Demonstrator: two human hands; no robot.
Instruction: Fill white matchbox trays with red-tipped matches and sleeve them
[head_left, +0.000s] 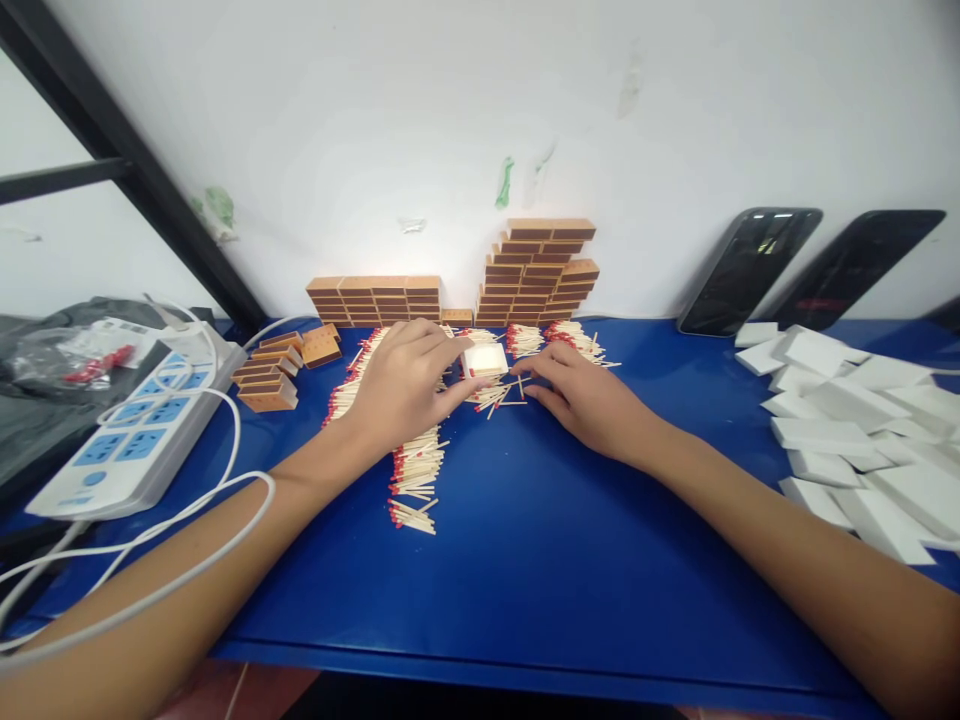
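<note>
"Blue tabletop (pixel 525 560) below, and the left hand (pixel 401 385) pinches the white tray (pixel 487 357)!"

"And the right hand (pixel 589 400)?"

"Just right of the tray, fingertips slightly parted at loose matches (pixel 493 398); can't tell whether they grip one."

"Beyond the tray?"

"Boxes (pixel 536 275) stacked behind it, white pieces (pixel 825 437) heaped far to its right!"

Covering part of the red-tipped wooden matchsticks (pixel 416 462) with the bare left hand (pixel 405 380), losing some heaped white rectangular boxes (pixel 819 437) past the right edge, and showing markings too small to read on orange cardboard matchboxes (pixel 321 348).
</note>
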